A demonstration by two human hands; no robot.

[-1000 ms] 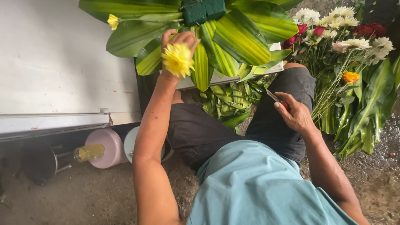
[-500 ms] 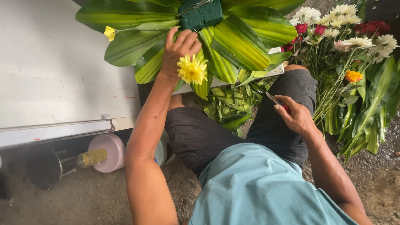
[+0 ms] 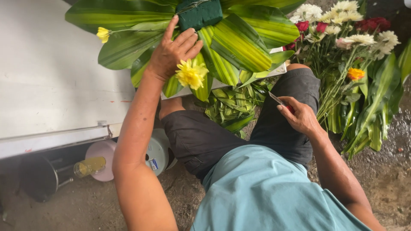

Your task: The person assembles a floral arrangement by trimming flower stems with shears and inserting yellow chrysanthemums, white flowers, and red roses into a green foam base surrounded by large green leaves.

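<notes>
Near: our right hand (image 3: 299, 116) rests on the right thigh, fingers curled tight round a small blade (image 3: 276, 99), tip pointing up-left. Further out, our left hand (image 3: 171, 53) pinches a yellow flower (image 3: 191, 73), bloom just below the fingers, other fingers spread flat on the striped leaves (image 3: 239, 40). Green foam block (image 3: 199, 13) just above that hand. Cut-flower bunch (image 3: 346, 40) far right.

A yellow flower (image 3: 191, 73) is held by the left hand (image 3: 171, 53) against striped leaves (image 3: 239, 42), foam block (image 3: 199, 13) at 12 o'clock. A knife (image 3: 277, 99) is gripped by the right hand (image 3: 302, 117); cut flowers (image 3: 355, 38) are piled at 2 o'clock.
</notes>
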